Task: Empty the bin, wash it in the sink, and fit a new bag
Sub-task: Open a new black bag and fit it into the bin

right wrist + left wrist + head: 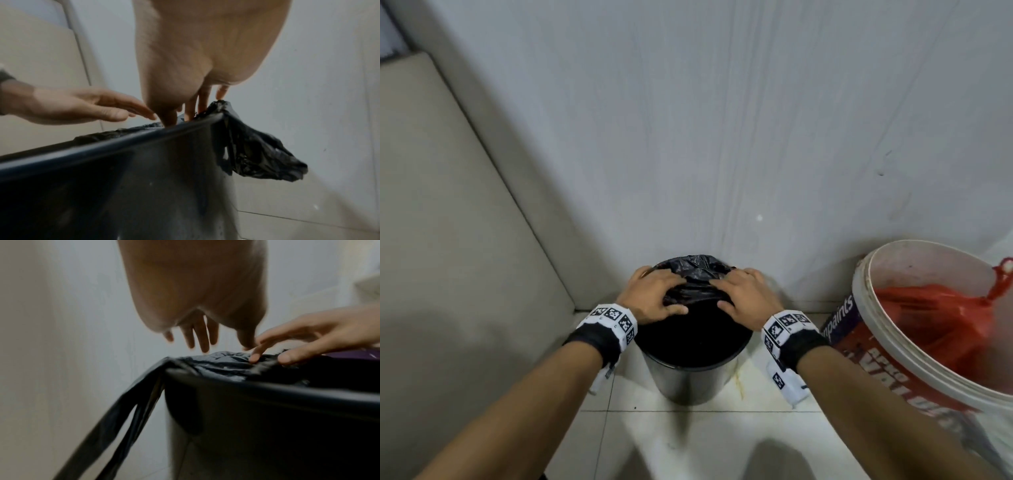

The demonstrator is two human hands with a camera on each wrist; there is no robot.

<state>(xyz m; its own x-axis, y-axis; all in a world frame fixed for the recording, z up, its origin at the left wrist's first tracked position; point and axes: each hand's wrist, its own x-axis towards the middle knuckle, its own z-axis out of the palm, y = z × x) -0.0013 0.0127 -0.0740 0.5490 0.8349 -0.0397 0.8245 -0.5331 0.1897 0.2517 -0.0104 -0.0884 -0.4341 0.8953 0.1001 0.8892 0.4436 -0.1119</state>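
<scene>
A round metal bin (688,380) with a black rim stands on the floor against the wall. A black bag (697,274) lies bunched over the far part of its rim. My left hand (664,291) and right hand (729,291) lie on the bag side by side, fingers spread. In the left wrist view my left hand (201,340) hangs with straight fingers just above the bag (222,363), while the right hand's (308,337) index tip touches it. The right wrist view has my right hand (185,112) pressing the bag at the rim, and a bag flap (257,154) hangs outside the bin (123,178).
A white paint bucket (876,346) with a red bag (941,318) inside stands close on the right. A beige panel (448,240) closes the left side and a white wall (722,137) is behind the bin. Pale floor tiles (688,442) lie in front.
</scene>
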